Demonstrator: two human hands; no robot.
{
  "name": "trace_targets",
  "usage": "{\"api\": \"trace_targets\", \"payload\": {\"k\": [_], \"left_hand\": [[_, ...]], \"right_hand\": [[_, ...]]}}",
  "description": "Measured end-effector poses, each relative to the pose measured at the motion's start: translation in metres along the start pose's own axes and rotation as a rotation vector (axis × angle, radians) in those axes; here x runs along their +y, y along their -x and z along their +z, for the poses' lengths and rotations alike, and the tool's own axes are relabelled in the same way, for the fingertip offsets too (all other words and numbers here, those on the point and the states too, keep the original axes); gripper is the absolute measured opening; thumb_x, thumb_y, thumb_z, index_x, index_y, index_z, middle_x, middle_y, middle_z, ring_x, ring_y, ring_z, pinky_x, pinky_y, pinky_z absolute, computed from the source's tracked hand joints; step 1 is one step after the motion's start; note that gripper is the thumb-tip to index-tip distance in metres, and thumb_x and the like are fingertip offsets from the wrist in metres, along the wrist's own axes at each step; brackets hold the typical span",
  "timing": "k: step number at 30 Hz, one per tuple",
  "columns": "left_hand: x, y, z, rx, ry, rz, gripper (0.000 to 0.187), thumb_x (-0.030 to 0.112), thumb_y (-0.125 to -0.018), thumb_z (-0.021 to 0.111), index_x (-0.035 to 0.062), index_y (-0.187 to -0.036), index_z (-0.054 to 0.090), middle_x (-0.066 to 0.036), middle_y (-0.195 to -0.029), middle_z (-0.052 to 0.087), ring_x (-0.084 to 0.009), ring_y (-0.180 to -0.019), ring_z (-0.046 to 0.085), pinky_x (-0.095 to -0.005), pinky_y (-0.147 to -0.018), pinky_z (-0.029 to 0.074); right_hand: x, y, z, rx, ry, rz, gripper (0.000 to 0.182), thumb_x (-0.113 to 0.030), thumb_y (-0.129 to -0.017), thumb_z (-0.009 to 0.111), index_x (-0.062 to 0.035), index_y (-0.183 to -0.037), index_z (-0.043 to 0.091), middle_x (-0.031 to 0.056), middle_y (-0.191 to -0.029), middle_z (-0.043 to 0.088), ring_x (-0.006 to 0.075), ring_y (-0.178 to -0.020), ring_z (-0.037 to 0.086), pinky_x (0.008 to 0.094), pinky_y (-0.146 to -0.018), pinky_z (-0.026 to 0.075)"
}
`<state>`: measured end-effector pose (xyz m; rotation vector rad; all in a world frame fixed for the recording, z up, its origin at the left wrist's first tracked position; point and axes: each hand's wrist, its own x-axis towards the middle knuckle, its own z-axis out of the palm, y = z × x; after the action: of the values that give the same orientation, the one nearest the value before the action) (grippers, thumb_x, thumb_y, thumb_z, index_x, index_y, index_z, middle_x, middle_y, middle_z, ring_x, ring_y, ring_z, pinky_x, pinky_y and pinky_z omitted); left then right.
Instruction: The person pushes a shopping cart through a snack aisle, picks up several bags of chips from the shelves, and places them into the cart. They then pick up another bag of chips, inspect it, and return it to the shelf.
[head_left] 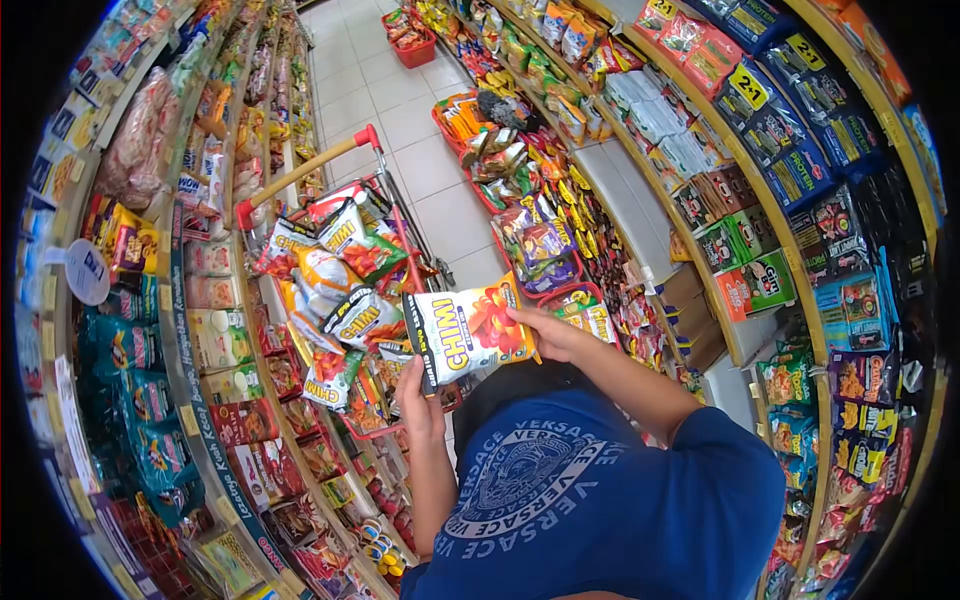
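A white, yellow and orange snack bag marked "CHIMI" [470, 335] is held out in front of my body. My left hand [418, 400] grips its dark edge at the left end. At the opposite end, my right hand [548, 332] has closed on the orange corner. Just beyond the bag stands a shopping cart [410, 245] with a wooden-look handle and red corners. Heaped in it are several more snack bags [355, 320], some white and orange, some with green or black parts and the same lettering.
Shelves packed with snacks line the left [225, 340] and right [740, 180] of a narrow tiled aisle [395, 95]. Red baskets of snacks [540, 245] stand along the right shelf's foot. Another red basket [408, 45] sits farther up the aisle.
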<state>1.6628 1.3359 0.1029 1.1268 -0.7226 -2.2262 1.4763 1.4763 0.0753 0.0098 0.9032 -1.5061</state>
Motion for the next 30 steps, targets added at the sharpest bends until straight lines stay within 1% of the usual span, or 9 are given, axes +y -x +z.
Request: {"api": "trace_targets", "payload": {"k": [5,9,11,13,17,18,21,25,30], "left_hand": [[0.007,-0.044,0.042,-0.075,-0.48,0.326,0.021,0.017,-0.087,0.058,-0.0027,-0.094,0.059,-0.003,-0.085,0.06,-0.008,-0.076,0.054,-0.0224,-0.069,0.041],[0.024,-0.078,0.095,-0.153,-0.71,0.466,0.022,0.017,-0.087,0.057,-0.0045,-0.094,0.06,-0.004,-0.083,0.061,-0.0086,-0.075,0.054,-0.0224,-0.069,0.042],[0.029,-0.094,0.125,-0.2,-0.828,0.562,0.021,0.016,-0.087,0.058,-0.0042,-0.092,0.062,-0.005,-0.079,0.063,-0.0095,-0.072,0.055,-0.0224,-0.067,0.043],[0.027,-0.113,0.156,-0.208,-0.882,0.645,0.02,0.015,-0.085,0.059,-0.0039,-0.087,0.064,-0.007,-0.073,0.065,-0.0101,-0.069,0.057,-0.0236,-0.065,0.045],[-0.006,-0.165,0.184,-0.197,-0.631,0.609,0.036,0.008,-0.083,0.06,-0.0036,-0.116,0.049,-0.014,-0.108,0.057,-0.0163,-0.094,0.055,-0.0262,-0.081,0.043],[-0.021,-0.18,0.173,-0.157,-0.71,0.559,0.05,0.008,-0.08,0.064,-0.0013,-0.124,0.042,-0.014,-0.124,0.047,-0.023,-0.114,0.047,-0.0311,-0.095,0.037],[-0.082,-0.197,0.152,0.017,-0.602,0.511,0.03,0.006,-0.086,0.055,-0.0013,-0.115,0.047,-0.013,-0.119,0.05,-0.0199,-0.112,0.047,-0.0319,-0.095,0.037],[-0.197,-0.203,0.068,0.001,-0.659,0.068,0.019,0.009,-0.088,0.053,-0.0005,-0.104,0.052,-0.009,-0.101,0.057,-0.0156,-0.093,0.056,-0.0277,-0.084,0.043],[-0.284,-0.182,-0.029,0.027,-0.855,-0.259,0.018,0.009,-0.087,0.054,-0.0006,-0.102,0.054,-0.007,-0.094,0.059,-0.0143,-0.087,0.057,-0.0254,-0.079,0.045]], "right_hand": [[-0.051,-0.01,-0.038,0.35,0.514,-0.229,0.078,-0.034,-0.077,0.068,-0.0095,-0.136,0.024,0.0156,-0.13,0.042,0.0276,-0.118,0.043,0.0427,-0.09,0.04],[-0.114,-0.011,-0.043,0.232,0.841,-0.382,0.083,-0.034,-0.073,0.072,-0.0092,-0.137,0.025,0.0153,-0.13,0.042,0.0265,-0.12,0.039,0.0408,-0.092,0.038],[-0.137,-0.021,-0.052,-0.071,1.078,-0.316,0.084,-0.034,-0.071,0.075,-0.0082,-0.136,0.028,0.0137,-0.13,0.043,0.0254,-0.117,0.042,0.0387,-0.094,0.036],[-0.15,-0.034,-0.068,-0.061,1.065,-0.199,0.079,-0.027,-0.072,0.075,-0.0045,-0.134,0.032,0.0131,-0.129,0.043,0.0221,-0.115,0.043,0.0358,-0.096,0.035],[-0.157,-0.069,-0.128,-0.022,0.77,-0.303,0.071,-0.015,-0.075,0.072,0.0048,-0.13,0.033,0.0136,-0.125,0.046,0.0198,-0.117,0.044,0.0321,-0.099,0.034],[-0.162,-0.075,-0.144,0.119,0.802,-0.279,0.07,-0.016,-0.076,0.072,0.0056,-0.13,0.033,0.0137,-0.125,0.046,0.0197,-0.115,0.045,0.0325,-0.098,0.036],[-0.155,-0.114,-0.243,0.339,0.662,-0.338,0.066,-0.017,-0.077,0.071,0.0063,-0.128,0.035,0.013,-0.121,0.049,0.0188,-0.111,0.049,0.0329,-0.092,0.041],[-0.166,-0.158,-0.326,0.783,0.495,-0.368,0.048,-0.015,-0.081,0.066,0.0044,-0.118,0.042,0.0114,-0.112,0.055,0.0163,-0.104,0.052,0.0302,-0.091,0.041],[-0.157,-0.221,-0.422,0.903,0.339,-0.462,0.042,-0.016,-0.088,0.057,0.0039,-0.119,0.037,0.0121,-0.115,0.052,0.016,-0.105,0.051,0.0289,-0.089,0.042]]}}
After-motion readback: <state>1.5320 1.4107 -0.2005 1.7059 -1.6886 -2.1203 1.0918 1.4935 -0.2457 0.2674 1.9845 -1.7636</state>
